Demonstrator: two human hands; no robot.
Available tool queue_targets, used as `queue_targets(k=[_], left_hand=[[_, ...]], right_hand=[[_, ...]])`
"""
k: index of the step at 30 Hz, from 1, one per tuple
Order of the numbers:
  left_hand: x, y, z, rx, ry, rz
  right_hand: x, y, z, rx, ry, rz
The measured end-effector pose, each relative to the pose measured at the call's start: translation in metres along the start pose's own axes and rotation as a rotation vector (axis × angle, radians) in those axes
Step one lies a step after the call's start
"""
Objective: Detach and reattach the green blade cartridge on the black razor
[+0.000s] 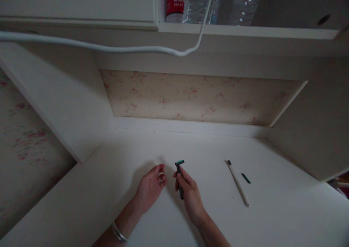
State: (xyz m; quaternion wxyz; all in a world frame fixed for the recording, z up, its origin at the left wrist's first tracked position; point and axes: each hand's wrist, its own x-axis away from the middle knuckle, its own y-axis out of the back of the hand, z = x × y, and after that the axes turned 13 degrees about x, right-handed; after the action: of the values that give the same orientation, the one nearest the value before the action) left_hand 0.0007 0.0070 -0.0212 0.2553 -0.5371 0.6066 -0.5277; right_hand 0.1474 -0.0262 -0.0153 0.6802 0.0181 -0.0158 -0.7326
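My right hand [190, 194] is closed around the dark handle of a razor [179, 162], whose head with a green strip points up and away from me. Just left of it, my left hand [151, 187] hovers with curled fingers apart and nothing in them. A bracelet [119, 232] circles the left wrist. To the right, a toothbrush [238, 184] with a pale handle and dark bristles lies on the white tabletop [212, 218]. Beside the toothbrush is a small dark green strip-like piece [245, 178], perhaps a razor cover; I cannot tell.
A white cable [131, 50] hangs across the upper view in front of the cupboard. Plastic bottles [197, 3] and a red-labelled bottle [175, 1] stand on the overhead shelf [245, 30]. Side panels [60, 94] and a floral back wall [174, 94] enclose the tabletop.
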Motion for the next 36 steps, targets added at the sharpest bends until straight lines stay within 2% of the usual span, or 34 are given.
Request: queue_targets(k=[6,9,12,17,20,25,28,36], left_hand=[[0.001,0.001,-0.001,-0.052,0.031,0.015],[0.001,-0.001,-0.001,-0.068,0.03,-0.005],[0.001,-0.002,0.002,-0.13,0.011,-0.009],[0.002,-0.002,0.01,-0.434,-0.064,0.052],[0.004,-0.002,0.016,-0.635,-0.175,0.064],[0.007,-0.004,0.017,-0.901,-0.456,0.108],[0.009,-0.008,0.013,-0.939,-0.55,0.118],[0.015,-0.017,0.008,-0.836,-0.572,0.103]], right_hand=[[-0.009,0.02,-0.002,0.39,0.099,-0.225],[-0.019,0.037,-0.009,0.405,0.112,-0.336],[-0.026,0.048,-0.015,0.283,0.051,-0.367],[-0.028,0.043,-0.018,0.02,-0.095,-0.299],[-0.022,0.03,-0.017,0.007,-0.086,-0.241],[-0.01,0.008,-0.019,0.034,-0.023,-0.065],[-0.005,0.0,-0.019,0.055,-0.011,0.005],[-0.001,-0.003,-0.018,0.071,-0.02,0.039]])
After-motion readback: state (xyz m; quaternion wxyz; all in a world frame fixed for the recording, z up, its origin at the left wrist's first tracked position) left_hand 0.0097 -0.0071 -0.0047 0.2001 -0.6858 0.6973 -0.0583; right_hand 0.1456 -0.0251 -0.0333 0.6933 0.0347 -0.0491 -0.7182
